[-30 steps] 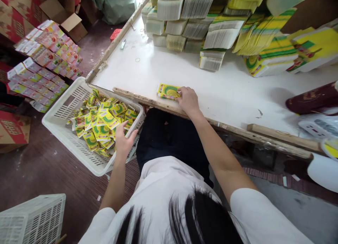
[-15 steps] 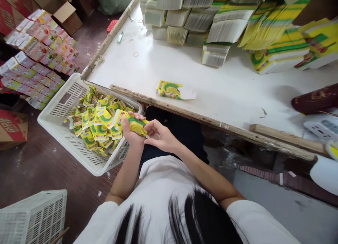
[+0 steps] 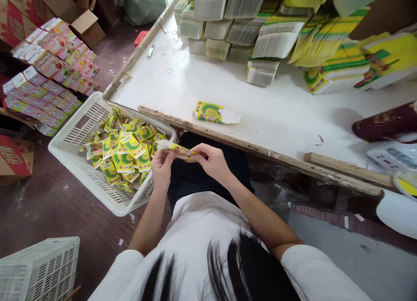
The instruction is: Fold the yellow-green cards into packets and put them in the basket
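Between my two hands, above my lap, is a small yellow and green printed carton (image 3: 180,150) with a white flap sticking out at its left end. My left hand (image 3: 162,165) pinches that left end, and the fingers of my right hand (image 3: 209,160) are closed on the right end. Just left of my hands stands a white plastic basket (image 3: 81,173), holding a heap of small yellow and green packets (image 3: 125,151). On the table ahead lies another yellow carton (image 3: 208,112), its white flap open toward the right.
Stacks of flat cartons (image 3: 260,40) line the back of the white table (image 3: 156,88). A maroon cylinder (image 3: 384,122) and a white power strip (image 3: 387,157) lie at the right. Pink boxes (image 3: 55,57) are piled at the left, and a second basket (image 3: 48,266) sits on the floor.
The carton has been turned from its broad face to a narrow side and moved slightly right, its white flap now showing at the left. Both hands have shifted their grip to its ends.
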